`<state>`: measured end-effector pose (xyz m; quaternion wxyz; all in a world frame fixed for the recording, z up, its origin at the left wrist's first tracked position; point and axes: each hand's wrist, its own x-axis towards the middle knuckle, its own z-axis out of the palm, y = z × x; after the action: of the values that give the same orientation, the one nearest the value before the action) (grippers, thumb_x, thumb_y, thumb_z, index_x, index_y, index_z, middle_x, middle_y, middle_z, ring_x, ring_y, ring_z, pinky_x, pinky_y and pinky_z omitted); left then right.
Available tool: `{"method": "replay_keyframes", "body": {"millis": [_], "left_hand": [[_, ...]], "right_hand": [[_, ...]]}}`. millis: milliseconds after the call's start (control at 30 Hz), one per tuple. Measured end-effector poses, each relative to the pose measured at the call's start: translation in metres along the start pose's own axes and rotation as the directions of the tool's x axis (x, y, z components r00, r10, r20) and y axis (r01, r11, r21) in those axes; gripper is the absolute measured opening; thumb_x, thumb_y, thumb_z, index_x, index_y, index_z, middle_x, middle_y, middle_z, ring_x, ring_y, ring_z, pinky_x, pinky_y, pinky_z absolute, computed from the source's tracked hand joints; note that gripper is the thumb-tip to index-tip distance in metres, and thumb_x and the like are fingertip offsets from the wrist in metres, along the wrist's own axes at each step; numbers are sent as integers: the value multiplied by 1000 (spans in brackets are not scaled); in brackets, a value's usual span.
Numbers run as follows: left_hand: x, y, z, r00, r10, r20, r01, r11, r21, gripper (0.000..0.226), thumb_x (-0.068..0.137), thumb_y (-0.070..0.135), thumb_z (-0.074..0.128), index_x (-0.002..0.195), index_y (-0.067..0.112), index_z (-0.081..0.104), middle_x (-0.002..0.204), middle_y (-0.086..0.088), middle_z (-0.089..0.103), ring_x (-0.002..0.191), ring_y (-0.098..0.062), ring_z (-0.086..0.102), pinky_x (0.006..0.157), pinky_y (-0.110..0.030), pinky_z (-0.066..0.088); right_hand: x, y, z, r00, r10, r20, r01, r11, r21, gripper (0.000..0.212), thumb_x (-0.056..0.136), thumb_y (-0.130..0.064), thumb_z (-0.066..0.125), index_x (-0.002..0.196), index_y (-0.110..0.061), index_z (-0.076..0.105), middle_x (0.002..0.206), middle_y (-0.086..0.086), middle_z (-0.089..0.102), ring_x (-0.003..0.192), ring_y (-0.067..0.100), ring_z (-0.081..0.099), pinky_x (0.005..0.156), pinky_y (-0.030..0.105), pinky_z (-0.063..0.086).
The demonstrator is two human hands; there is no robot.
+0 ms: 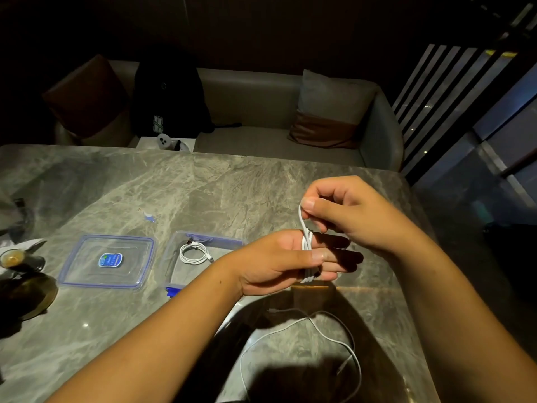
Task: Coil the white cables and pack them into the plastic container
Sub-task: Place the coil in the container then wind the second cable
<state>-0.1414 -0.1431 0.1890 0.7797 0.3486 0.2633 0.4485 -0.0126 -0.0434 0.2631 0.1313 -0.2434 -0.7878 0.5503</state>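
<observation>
A white cable (305, 245) is wound in loops around the fingers of my left hand (279, 261), which is held above the table. My right hand (348, 216) pinches the cable's free end just above those loops. The clear plastic container (174, 266) with blue clips stands on the table left of my left hand, and a coiled white cable (194, 253) lies inside it. Another white cable (319, 338) lies loose on the table in front of me, in shadow.
The container's clear lid (106, 261) with a blue label lies left of the container. A cup (13, 258) and a dark saucer (29, 295) stand at the left edge. A small clear piece (149, 216) lies beyond. A sofa with cushions is behind the marble table (203, 193).
</observation>
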Motion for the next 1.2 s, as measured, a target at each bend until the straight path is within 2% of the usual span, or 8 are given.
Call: {"method": "replay_keyframes", "body": {"millis": [233,400,600,733,900,1000,1033,1200], "left_hand": [[4,10,3,998,-28,-49,30,999,44,48,96,-4,39,143,-7,35,143,-30,46,133,-39,47,113,-44,37],[4,9,4,999,21,-48,-20,1000,11,56,89,-9,34,144,-8,31,143,-35,42,133,-42,45,114,-44,36],[-3,9,1,999,-37,-13,38,998,55,54,86,-11,34,139,-4,40,141,-31,46,133,-40,47,114,-45,35],[-2,12,-2,999,-37,7,35,987,157,46,95,-7,34,142,-10,36,142,-35,44,134,-43,44,116,-51,30],[-2,17,-2,998,15,68,-22,994,111,43,98,-8,29,140,-16,33,141,-39,40,135,-47,40,116,-52,29],[-2,19,-2,994,77,76,-81,995,57,44,99,-5,30,142,-15,32,142,-38,40,134,-45,42,115,-49,33],[-3,20,-3,993,97,69,-100,994,43,44,99,-4,30,142,-14,32,143,-38,40,134,-45,42,115,-50,32],[-6,23,-10,988,155,-14,-155,987,-43,46,100,-1,30,144,-11,30,145,-34,41,136,-44,41,115,-48,32]], "right_hand": [[3,15,-8,995,14,-101,-10,999,37,28,99,-13,54,73,-13,66,59,6,54,52,10,45,52,17,38],[3,36,-3,986,86,-140,-65,987,145,25,97,-16,58,75,-15,69,64,12,54,59,23,45,55,25,40],[-1,53,8,977,209,-37,-183,915,359,33,97,-10,56,68,-16,71,62,-1,66,56,7,61,54,17,49],[-3,57,8,960,278,45,-266,845,464,31,97,-12,54,72,-10,71,62,5,67,55,11,64,50,19,52],[-3,66,17,918,393,54,-337,701,628,21,96,-4,54,84,-6,71,67,8,71,56,14,69,48,20,54],[-3,70,31,909,366,200,-346,396,850,12,92,-2,58,88,1,69,67,12,68,54,17,69,47,26,55],[-4,72,36,909,384,165,-316,373,872,17,94,-5,54,88,-1,69,70,11,68,57,15,70,49,24,55],[-10,73,64,900,428,-82,-260,679,687,32,103,-7,37,82,-11,60,59,3,48,43,8,39,40,19,28]]}}
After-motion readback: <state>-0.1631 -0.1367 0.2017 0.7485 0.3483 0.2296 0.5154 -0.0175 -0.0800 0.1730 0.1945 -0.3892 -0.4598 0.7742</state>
